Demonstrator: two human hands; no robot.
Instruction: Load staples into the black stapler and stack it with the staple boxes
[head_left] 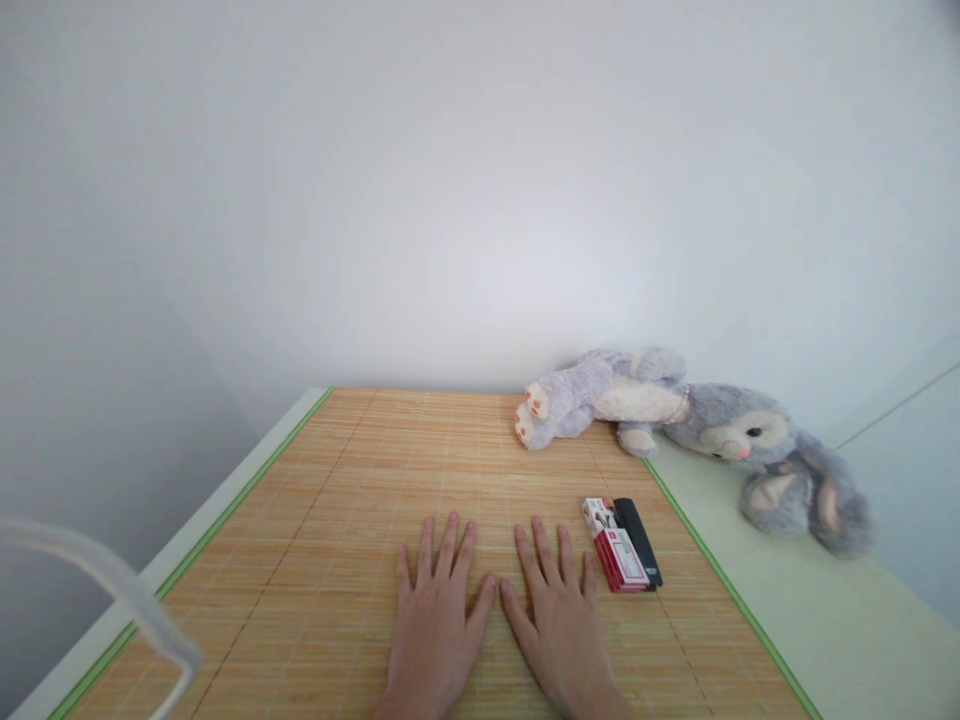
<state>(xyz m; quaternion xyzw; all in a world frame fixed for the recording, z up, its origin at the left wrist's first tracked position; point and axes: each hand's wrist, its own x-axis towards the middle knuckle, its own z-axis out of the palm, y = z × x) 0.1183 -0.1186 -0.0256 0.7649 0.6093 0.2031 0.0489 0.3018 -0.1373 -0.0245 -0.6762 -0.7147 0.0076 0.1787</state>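
Note:
My left hand [436, 625] lies flat on the bamboo mat [315, 590], palm down with its fingers spread. Beside it, my right hand [559, 625] rests the same way, and the two thumbs come close together at the tips. Neither hand holds anything. Just to the right of my right fingers is a small red and white box [619, 548] with printing on it. A black stapler [637, 542] lies alongside the box on its far right side, partly hidden by it.
A grey plush rabbit [641, 400] lies on its side at the back right, its head and ears past the mat's green border. Behind the table rises a pale wall [420, 200]. At the lower left, a white curved cable-like thing [112, 575] crosses the view.

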